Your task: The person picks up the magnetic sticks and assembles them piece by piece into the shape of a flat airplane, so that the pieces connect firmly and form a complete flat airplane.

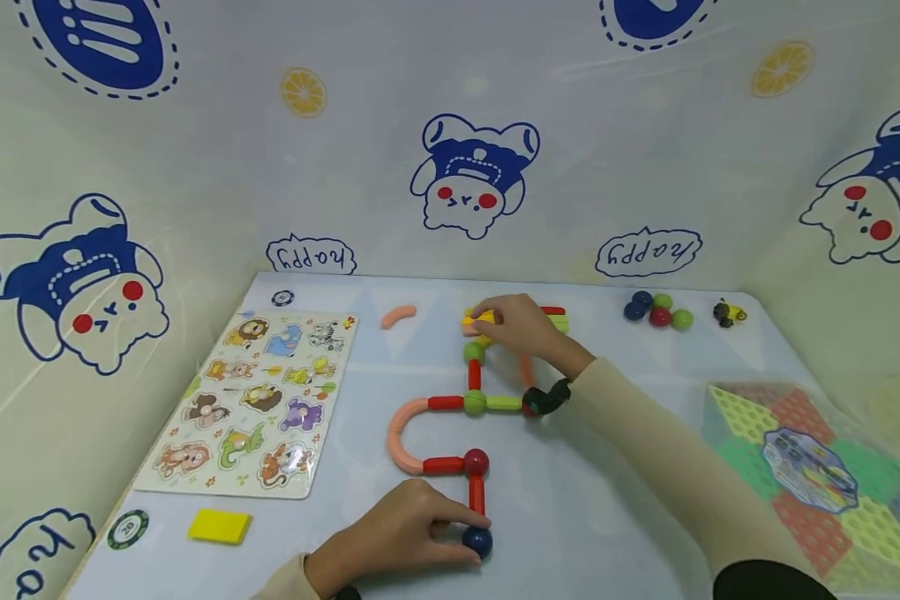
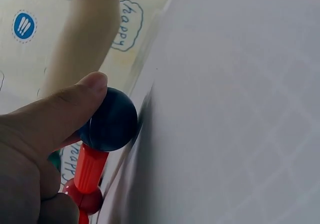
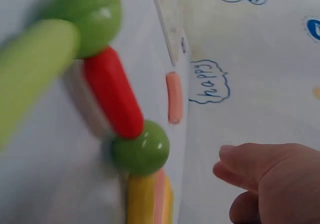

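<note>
My left hand point(image 1: 408, 527) pinches a dark blue ball point(image 1: 477, 542) between thumb and fingers at the near end of a chain of rods and balls. A red rod point(image 1: 477, 495) runs from it to a red ball point(image 1: 477, 462). The chain continues through a peach curved rod point(image 1: 399, 435) to a green ball point(image 1: 475, 403) and a second green ball point(image 1: 474, 352). My right hand point(image 1: 523, 325) is over several yellow, red and light green rods point(image 1: 558, 323) at the far end. In the right wrist view, its loosely bent fingers point(image 3: 240, 159) show nothing between them.
At left lies an animal picture board point(image 1: 249, 408), with a yellow block point(image 1: 220, 527) and a chip point(image 1: 128, 529) nearer me. A loose peach rod point(image 1: 398, 316) sits at the back. Several balls point(image 1: 659, 317), a small yellow-black toy point(image 1: 729, 313) and a colourful packet point(image 1: 810, 483) lie at right.
</note>
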A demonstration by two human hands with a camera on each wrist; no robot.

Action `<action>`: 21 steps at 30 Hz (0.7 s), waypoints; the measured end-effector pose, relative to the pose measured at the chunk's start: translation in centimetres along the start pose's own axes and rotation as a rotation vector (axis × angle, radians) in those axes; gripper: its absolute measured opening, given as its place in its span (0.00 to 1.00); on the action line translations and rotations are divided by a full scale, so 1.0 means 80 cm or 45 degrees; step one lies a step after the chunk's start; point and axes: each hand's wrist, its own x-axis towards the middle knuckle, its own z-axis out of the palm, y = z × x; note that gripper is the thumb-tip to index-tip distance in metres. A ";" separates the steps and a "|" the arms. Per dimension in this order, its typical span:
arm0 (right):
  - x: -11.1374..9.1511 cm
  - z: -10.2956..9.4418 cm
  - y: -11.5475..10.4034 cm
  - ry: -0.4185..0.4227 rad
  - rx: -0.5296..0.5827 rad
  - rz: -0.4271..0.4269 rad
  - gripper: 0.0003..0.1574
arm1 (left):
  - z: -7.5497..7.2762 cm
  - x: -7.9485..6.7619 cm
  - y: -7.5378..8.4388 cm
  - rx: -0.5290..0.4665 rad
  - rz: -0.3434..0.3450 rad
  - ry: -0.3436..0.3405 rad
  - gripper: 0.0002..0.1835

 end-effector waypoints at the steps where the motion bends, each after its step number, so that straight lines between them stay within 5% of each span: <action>1: 0.013 0.003 -0.006 -0.035 -0.009 -0.016 0.17 | 0.001 0.000 -0.001 -0.010 0.007 0.005 0.20; 10: 0.108 0.051 -0.043 -0.190 -0.072 -0.043 0.25 | 0.008 -0.005 -0.013 -0.142 -0.021 0.020 0.19; 17: 0.129 0.081 -0.075 -0.247 -0.131 0.079 0.28 | 0.008 -0.006 -0.013 -0.118 0.028 0.045 0.18; 21: 0.131 0.083 -0.083 -0.189 -0.213 0.027 0.26 | 0.004 -0.005 -0.012 -0.123 0.020 0.040 0.18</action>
